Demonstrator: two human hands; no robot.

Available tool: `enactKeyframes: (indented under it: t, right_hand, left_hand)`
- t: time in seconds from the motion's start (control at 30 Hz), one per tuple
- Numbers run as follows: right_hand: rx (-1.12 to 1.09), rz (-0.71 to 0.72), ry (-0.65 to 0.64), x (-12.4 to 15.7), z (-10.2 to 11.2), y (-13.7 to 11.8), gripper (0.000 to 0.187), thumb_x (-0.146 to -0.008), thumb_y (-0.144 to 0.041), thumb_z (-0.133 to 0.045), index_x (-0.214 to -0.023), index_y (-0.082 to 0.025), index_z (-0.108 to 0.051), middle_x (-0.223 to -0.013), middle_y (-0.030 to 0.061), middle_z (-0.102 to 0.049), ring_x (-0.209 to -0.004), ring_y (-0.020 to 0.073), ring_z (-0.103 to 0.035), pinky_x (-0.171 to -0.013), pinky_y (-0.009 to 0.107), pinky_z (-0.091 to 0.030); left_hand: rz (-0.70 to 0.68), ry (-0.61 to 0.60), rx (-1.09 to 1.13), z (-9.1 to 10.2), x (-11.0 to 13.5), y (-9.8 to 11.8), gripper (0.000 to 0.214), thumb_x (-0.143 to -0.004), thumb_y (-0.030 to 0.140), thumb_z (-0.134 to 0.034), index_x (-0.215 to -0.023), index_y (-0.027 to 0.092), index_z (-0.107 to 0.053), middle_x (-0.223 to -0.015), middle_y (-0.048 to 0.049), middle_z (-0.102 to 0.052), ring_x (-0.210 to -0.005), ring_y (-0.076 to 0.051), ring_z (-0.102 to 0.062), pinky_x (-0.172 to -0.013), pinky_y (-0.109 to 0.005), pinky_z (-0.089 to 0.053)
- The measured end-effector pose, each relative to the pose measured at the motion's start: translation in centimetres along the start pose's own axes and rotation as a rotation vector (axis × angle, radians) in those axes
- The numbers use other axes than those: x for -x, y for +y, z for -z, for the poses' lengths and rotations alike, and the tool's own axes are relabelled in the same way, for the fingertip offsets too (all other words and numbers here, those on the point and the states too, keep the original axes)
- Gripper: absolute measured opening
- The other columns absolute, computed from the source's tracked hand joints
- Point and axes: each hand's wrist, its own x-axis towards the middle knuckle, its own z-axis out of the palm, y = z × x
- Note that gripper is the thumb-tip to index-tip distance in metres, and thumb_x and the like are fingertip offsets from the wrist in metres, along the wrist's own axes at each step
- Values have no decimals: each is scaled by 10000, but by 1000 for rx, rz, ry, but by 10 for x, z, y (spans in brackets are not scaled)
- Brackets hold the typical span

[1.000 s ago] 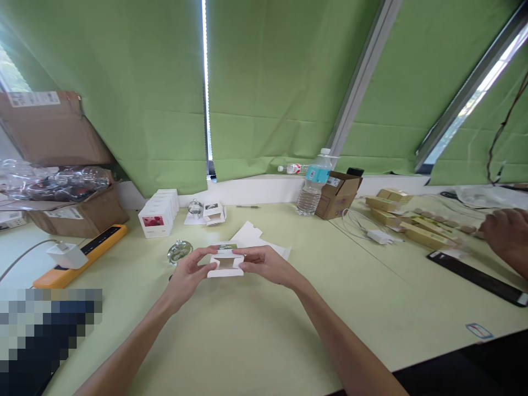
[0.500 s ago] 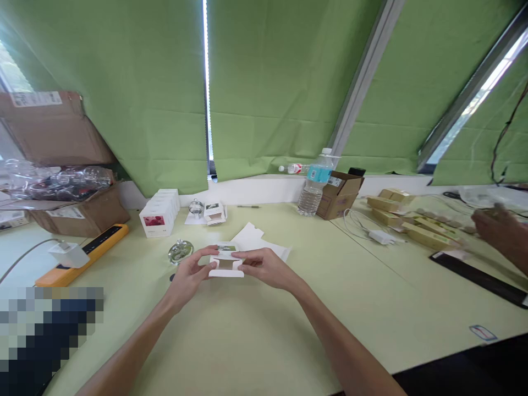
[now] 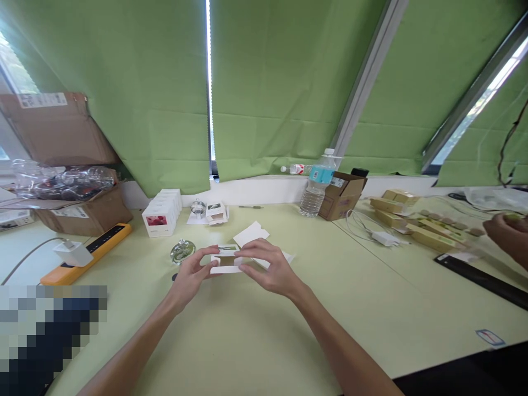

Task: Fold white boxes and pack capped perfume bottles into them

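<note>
Fingers [image 3: 204,253] of the half-curled left hand [image 3: 190,279] grip a white box [image 3: 225,270].

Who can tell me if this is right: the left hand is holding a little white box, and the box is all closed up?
The little white box isn't closed: the head view shows it open, with its inside showing. The left hand is holding it, yes.

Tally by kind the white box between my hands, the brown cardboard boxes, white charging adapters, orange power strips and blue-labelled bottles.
White box between your left hand and right hand: 1
Brown cardboard boxes: 2
White charging adapters: 2
Orange power strip: 1
Blue-labelled bottle: 1
Total: 7
</note>
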Motion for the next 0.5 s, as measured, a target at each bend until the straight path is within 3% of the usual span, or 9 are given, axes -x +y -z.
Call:
enactKeyframes:
  t: [0.1, 0.3, 0.5]
  right_hand:
    - [73, 107, -37, 2, -4, -1, 231, -802, -261, -644, -1027, -267, -697, -943, 58, -653, -894, 191, -557, -800, 345, -477]
    - [167, 165, -53, 3, -9, 0, 206, -831, -232, -615, -1016, -275, -693, -972, 53, -648, -912, 189, -546, -789, 342, -483]
    - [208, 174, -44, 3, -9, 4, 215, -837, -218, -609, -1026, -287, -686, -1017, 53, -642, -958, 197, -541, -796, 350, -491]
  left_hand:
    - [3, 7, 11, -1, 0, 0, 325, -773, 401, -628, -1051, 232, -640, -1378, -74, -472, -1227, -300, -476, -899, -423, -520]
    - [4, 11, 34, 0, -1, -3, 337, -765, 422, -632, -1042, 231, -649, -1364, -67, -493, -1232, -306, -471, -908, -432, -514]
    - [20, -35, 171, 2, -1, -4, 422, -861, 501, -467, -1098, 193, -631, -1384, -74, -467, -1071, -294, -603, -977, -484, -452]
